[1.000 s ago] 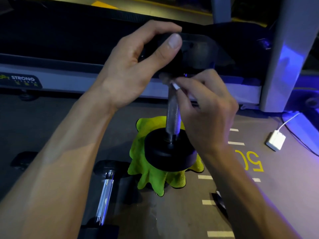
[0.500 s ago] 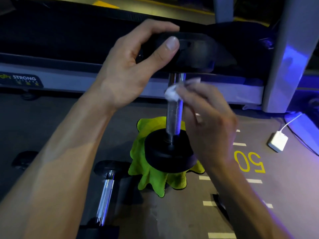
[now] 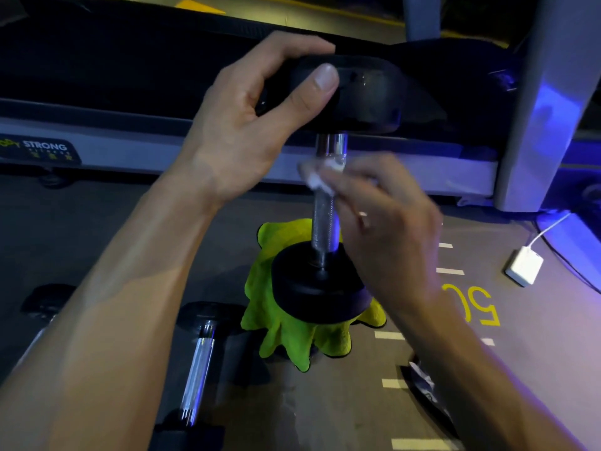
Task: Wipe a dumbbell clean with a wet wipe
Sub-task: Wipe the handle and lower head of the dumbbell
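A black dumbbell (image 3: 325,222) with a knurled chrome handle stands upright, its lower head on a lime-green cloth (image 3: 276,307). My left hand (image 3: 247,125) grips the upper head from the left, thumb across its near rim. My right hand (image 3: 377,219) pinches a small white wet wipe (image 3: 320,179) and presses it against the upper part of the handle. The hand is motion-blurred and hides the handle's right side.
A second dumbbell (image 3: 198,362) lies on the floor at lower left. A treadmill frame (image 3: 422,170) runs across behind, with a grey post (image 3: 546,102) at the right. A white charger (image 3: 524,267) with cable lies at the right; a dark wrapper (image 3: 426,388) lies beside my right forearm.
My right hand has slid the wipe a little way down the handle, away from the upper head, and its fingers have spread. My left hand keeps its hold.
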The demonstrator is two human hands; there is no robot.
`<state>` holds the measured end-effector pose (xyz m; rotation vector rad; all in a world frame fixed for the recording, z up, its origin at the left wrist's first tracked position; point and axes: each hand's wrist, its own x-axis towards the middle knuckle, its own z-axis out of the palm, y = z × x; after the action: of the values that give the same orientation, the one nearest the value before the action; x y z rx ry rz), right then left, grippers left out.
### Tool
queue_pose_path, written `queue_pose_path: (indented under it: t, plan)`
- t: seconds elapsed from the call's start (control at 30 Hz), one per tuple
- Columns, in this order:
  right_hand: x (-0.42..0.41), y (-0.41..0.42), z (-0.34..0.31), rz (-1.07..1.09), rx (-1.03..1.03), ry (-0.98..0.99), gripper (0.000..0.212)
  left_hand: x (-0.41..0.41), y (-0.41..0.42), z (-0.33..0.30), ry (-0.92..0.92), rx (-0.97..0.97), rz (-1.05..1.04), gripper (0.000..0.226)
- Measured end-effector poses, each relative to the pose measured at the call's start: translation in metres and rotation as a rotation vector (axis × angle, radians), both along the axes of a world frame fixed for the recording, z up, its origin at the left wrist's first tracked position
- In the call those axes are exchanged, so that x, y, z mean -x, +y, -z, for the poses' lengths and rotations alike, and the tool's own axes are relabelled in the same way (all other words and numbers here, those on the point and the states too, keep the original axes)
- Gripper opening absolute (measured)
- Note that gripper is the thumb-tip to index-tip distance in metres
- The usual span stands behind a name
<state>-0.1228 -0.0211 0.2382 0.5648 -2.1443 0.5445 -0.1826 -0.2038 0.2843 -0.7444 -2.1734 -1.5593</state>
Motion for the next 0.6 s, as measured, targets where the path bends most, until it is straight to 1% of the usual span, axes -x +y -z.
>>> queue_pose_path:
  t: [0.07,0.13,0.27,0.3,0.33,0.4,0.5,0.57,0.6]
  plan:
    - [-0.019,0.006,0.016,-0.064,-0.066,-0.1,0.026,0.001,-0.002,0.0,-0.008,0.001,-0.007,0.033]
    - [-0.019,0.009,0.012,-0.093,-0.107,-0.126,0.026,0.0,-0.002,0.001,-0.013,-0.001,-0.003,0.03]
    - [0.016,0.002,-0.021,0.021,-0.034,0.053,0.018,0.0,-0.002,0.001,-0.004,-0.003,0.021,0.031]
    - [0.017,0.0,-0.021,0.041,-0.026,0.062,0.017,0.0,-0.003,0.001,-0.002,-0.003,0.023,0.031]
    - [0.013,0.0,-0.016,0.041,-0.041,0.037,0.018,0.001,-0.004,0.001,-0.003,-0.005,0.019,0.032]
    - [-0.004,0.008,0.003,-0.005,-0.11,-0.074,0.022,0.001,-0.006,0.002,-0.008,-0.01,0.009,0.03]
    - [-0.028,0.017,0.015,-0.081,-0.242,-0.233,0.02,0.001,-0.006,0.002,-0.007,-0.016,0.005,0.028]
    - [-0.02,0.013,0.002,-0.078,-0.3,-0.245,0.018,-0.001,-0.004,0.001,0.0,-0.011,0.009,0.028]
    - [-0.012,0.009,-0.008,-0.05,-0.296,-0.205,0.019,-0.001,-0.003,0.001,0.002,-0.006,0.012,0.029]
